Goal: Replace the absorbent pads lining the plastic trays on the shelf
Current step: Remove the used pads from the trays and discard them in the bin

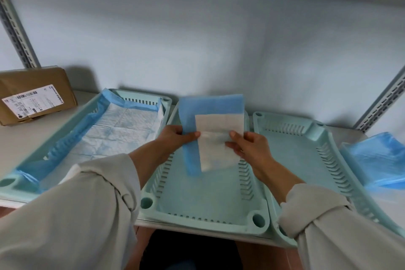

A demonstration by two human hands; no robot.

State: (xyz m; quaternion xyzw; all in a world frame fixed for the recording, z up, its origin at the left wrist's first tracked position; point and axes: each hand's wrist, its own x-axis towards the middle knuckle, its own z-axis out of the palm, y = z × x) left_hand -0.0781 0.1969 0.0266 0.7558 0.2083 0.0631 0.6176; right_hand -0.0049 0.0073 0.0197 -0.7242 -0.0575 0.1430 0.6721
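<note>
My left hand (175,138) pinches the left edge of a folded absorbent pad (213,129), and my right hand (247,147) pinches its white flap from the right; I hold it above the middle tray (203,210). The risk I see: the pad is still folded, and if I open it crooked it may bunch against the slotted walls or leave bare floor at one end. A loose pinch could also let it drop in a heap.

At the shelf's left end sits a cardboard box (35,94). Next, the left tray (17,184) already holds an opened pad, blue edges riding up its walls. The middle tray is unlined. The right tray (291,151) is unlined too. At the shelf's right edge lies a crumpled blue sheet (379,160), possibly a used pad.
</note>
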